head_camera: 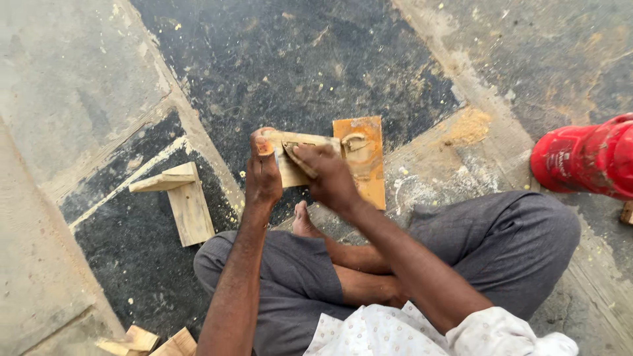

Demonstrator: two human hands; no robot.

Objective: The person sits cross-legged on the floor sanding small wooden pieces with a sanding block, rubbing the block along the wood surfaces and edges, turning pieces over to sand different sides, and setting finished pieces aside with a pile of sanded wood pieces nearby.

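Note:
I sit cross-legged on a dusty floor. My left hand (262, 173) grips the left edge of a small pale wooden block (290, 173), thumb over its top. My right hand (328, 178) presses on the face of that same block with the fingertips, apparently holding a small piece of abrasive or a tool against it; what it holds is mostly hidden. Just behind the block lies an orange-brown rectangular board (364, 158) with a curved mark on it. My bare foot (302, 221) shows beneath the hands.
Two joined pale wood strips (184, 198) lie on the floor to the left. More wood offcuts (142, 341) sit at the bottom left. A red plastic container (587, 161) lies at the right edge. Sawdust is scattered around.

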